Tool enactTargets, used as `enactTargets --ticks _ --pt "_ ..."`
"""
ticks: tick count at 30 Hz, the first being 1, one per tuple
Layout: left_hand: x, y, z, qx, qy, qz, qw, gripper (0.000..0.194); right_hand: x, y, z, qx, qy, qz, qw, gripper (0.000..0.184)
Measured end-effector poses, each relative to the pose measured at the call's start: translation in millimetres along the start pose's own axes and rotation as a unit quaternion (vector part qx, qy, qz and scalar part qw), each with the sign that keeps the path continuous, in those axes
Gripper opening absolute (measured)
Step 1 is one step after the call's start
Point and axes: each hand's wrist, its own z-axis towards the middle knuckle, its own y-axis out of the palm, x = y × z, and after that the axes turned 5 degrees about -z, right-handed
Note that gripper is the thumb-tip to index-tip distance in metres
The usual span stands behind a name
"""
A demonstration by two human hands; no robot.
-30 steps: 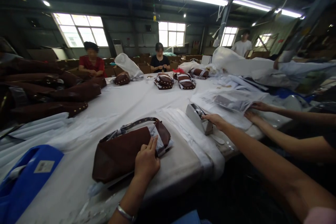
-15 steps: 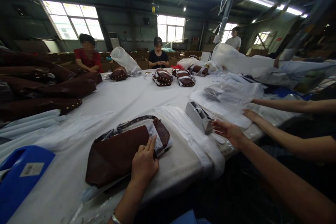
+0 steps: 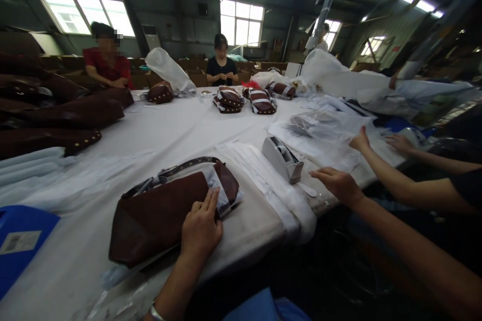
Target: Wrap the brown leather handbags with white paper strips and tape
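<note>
A dark brown handbag (image 3: pixel 160 215) lies on the white-covered table, its studded strap (image 3: pixel 196 162) along the far side. Pale wrapping (image 3: pixel 218 190) goes round the bag's right end. My left hand (image 3: pixel 201 225) rests on that wrapping, two fingers stretched out flat and pressing on it. To the right, my right hand (image 3: pixel 339 185) is in the air beside a grey tape dispenser (image 3: pixel 282 159), apart from it. Its fingers are drawn together, pointing left; whatever may be between them is too small to make out.
White strips of wrapping (image 3: pixel 263 185) hang over the table edge. A co-worker's hands (image 3: pixel 361 141) are at plastic bags (image 3: pixel 320 128) on the right. A blue box (image 3: pixel 22 246) stands left, below stacked brown bags (image 3: pixel 60 110). Two co-workers sit across the table; another person stands beyond.
My right hand has gone from spread fingers at the dispenser to fingers together, slightly away from it. My left hand stays on the wrapping. The co-worker's hands have moved apart. The view has shifted.
</note>
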Motion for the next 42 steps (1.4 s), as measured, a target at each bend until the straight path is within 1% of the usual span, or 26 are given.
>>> enactTargets --ticks 1,3,4,6,9,11,13,15,18,21,24,27,31,37,42 --pt "0 0.2 0 0.000 0.002 -0.001 1.000 0.086 -4 -11 2 -0.005 -0.082 -0.049 0.995 0.034" --pt "-1 0.4 1 -0.001 0.003 -0.004 1.000 0.086 -19 -29 14 -0.006 -0.199 -0.085 0.976 0.035" --pt "-1 0.5 1 -0.002 0.003 -0.006 1.000 0.086 -29 -35 22 -0.002 -0.241 -0.086 0.967 0.034" --pt "-2 0.4 1 -0.002 0.001 -0.011 1.000 0.087 -53 -39 43 0.004 -0.305 -0.069 0.950 0.031" --pt "-2 0.1 0 -0.002 -0.001 -0.020 1.000 0.090 -94 -29 79 -0.006 -0.366 -0.023 0.930 0.022" --pt "-2 0.0 0 -0.005 -0.004 -0.026 1.000 0.091 -122 -15 105 -0.027 -0.397 0.021 0.917 0.018" --pt "-2 0.4 1 -0.011 -0.008 -0.031 0.999 0.090 -148 1 133 -0.058 -0.424 0.072 0.901 0.018" --pt "-2 1.1 2 -0.014 -0.014 -0.037 0.999 0.090 -171 17 163 -0.088 -0.442 0.111 0.886 0.021" --pt "-2 2.4 2 -0.015 -0.018 -0.043 0.999 0.092 -199 44 208 -0.127 -0.465 0.135 0.866 0.026" --pt "-2 3.0 2 -0.022 -0.025 -0.048 0.998 0.094 -222 68 246 -0.161 -0.495 0.126 0.844 0.030" --pt "-1 2.8 2 -0.033 -0.036 -0.061 0.997 0.095 -241 84 272 -0.195 -0.524 0.090 0.824 0.029" --pt "-1 2.3 3 -0.045 -0.045 -0.074 0.995 0.096 -259 91 288 -0.237 -0.542 0.026 0.806 0.027" --pt "0 1.9 3 -0.057 -0.053 -0.082 0.994 0.096 -275 88 300 -0.281 -0.545 -0.043 0.789 0.030" --pt "-1 2.7 3 -0.061 -0.057 -0.090 0.992 0.097 -291 81 309 -0.331 -0.514 -0.085 0.787 0.029" --pt "-1 5.4 3 -0.059 -0.056 -0.091 0.993 0.098 -295 87 319 -0.378 -0.471 -0.058 0.795 0.034"
